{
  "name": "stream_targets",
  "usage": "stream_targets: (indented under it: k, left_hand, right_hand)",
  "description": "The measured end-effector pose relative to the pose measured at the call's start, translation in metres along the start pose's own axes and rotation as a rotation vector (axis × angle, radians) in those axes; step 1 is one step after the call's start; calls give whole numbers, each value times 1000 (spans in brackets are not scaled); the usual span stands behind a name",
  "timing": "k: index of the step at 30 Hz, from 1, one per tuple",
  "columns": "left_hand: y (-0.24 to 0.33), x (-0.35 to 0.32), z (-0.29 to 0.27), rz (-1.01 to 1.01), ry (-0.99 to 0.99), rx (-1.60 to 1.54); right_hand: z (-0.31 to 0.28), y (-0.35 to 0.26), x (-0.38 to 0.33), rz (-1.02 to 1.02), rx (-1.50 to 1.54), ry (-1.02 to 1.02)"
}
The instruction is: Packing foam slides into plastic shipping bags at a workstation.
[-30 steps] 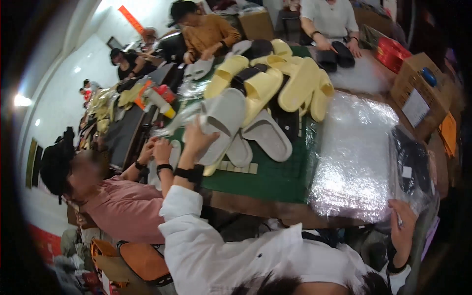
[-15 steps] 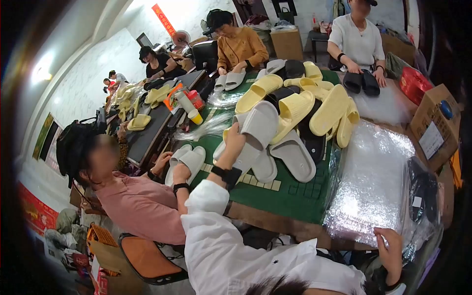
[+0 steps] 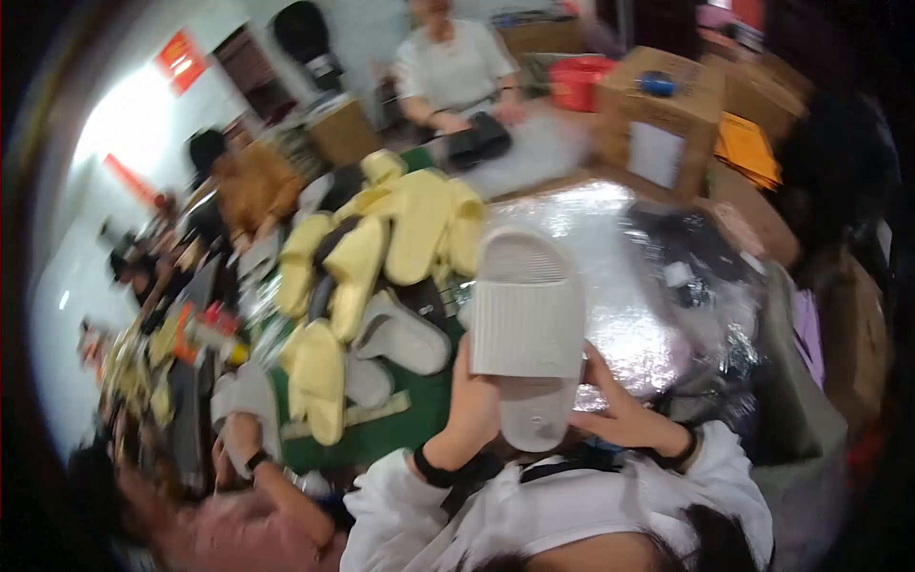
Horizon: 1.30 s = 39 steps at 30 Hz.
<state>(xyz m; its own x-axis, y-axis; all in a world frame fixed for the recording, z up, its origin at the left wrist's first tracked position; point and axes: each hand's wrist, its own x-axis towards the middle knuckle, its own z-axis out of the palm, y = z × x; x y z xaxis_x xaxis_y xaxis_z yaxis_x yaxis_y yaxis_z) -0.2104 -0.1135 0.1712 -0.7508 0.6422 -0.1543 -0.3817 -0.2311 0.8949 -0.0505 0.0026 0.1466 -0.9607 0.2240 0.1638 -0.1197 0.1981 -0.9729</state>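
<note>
A light grey slide slipper (image 3: 529, 329) with a ribbed strap is held up in front of me, its toe end pointing away. My left hand (image 3: 474, 405) grips its left side below the strap. On the other side, my right hand (image 3: 624, 405) has its thumb and fingers against the slipper's edge. Left of it lies a pile of yellow slippers (image 3: 415, 229) with some black ones among them. Another grey slipper (image 3: 405, 334) rests at the near side of the pile.
Shiny clear plastic bags (image 3: 620, 324) cover the table to the right. Behind them stands a cardboard box (image 3: 658, 114) beside a red bag (image 3: 579, 83). A co-worker in pink (image 3: 248, 515) handles grey slippers at the left; one in white (image 3: 456, 67) holds black slippers across the green mat (image 3: 429, 405).
My view has swung right. My left hand has brought a grey slipper from the pile to in front of me, and my right hand has left the plastic bags and come to the slipper.
</note>
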Motion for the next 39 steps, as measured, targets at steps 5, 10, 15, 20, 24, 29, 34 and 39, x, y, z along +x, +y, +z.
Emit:
stream_targets:
  k: [5, 10, 15, 20, 24, 29, 34, 39]
  left_hand:
    - [-40, 16, 47, 22, -217, 167]
    - [-79, 26, 48, 659, -369, 1387]
    - [-105, 21, 13, 667, -700, 1263]
    - [-87, -2, -20, 410, -681, 1344]
    - [-117, 29, -39, 670, -365, 1330]
    - [-121, 27, -37, 150, -411, 1013]
    - [-123, 22, -54, 390, -608, 1185]
    - [-117, 14, -51, 468, -563, 1256]
  right_hand:
    - [-22, 24, -10, 2, 57, 459]
    - [-59, 31, -12, -57, -67, 877]
    - [-77, 40, -7, 48, -724, 877]
    - [-58, 43, 4, 220, -542, 460]
    - [-54, 71, 31, 350, -825, 171]
    - [-51, 86, 65, 402, -1011, 187]
    - [-46, 99, 68, 373, -1001, 275]
    - [-39, 64, 57, 299, -1000, 342]
